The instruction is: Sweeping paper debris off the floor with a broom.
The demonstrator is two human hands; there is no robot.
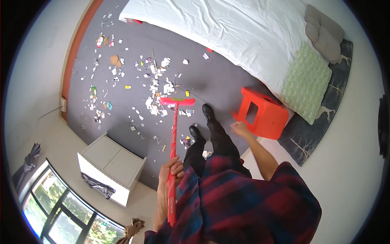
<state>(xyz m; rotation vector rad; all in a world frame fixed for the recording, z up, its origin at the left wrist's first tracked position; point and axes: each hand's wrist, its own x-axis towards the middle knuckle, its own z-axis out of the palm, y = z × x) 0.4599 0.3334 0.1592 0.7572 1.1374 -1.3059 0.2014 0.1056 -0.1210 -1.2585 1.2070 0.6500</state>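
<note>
My left hand (172,171) is wrapped around the red handle of a broom (174,138). The handle rises past my shirt, and its wide pinkish-red head (177,101) lies over the scattered litter in front of my shoes. White paper scraps (154,106) are heaped around and beyond the head, with bits of coloured packaging among them. My right hand (240,129) hangs at my side, in front of a red plastic stool (271,122) in the picture. Motion blurs its fingers, and whether it touches the stool cannot be made out.
More scraps and brown cardboard (115,60) are strewn across the grey floor (134,36). A bed with a white cover (211,24) and a green pillow (306,83) runs along the far right. A white cabinet (118,156) stands at the left, near a window (65,207).
</note>
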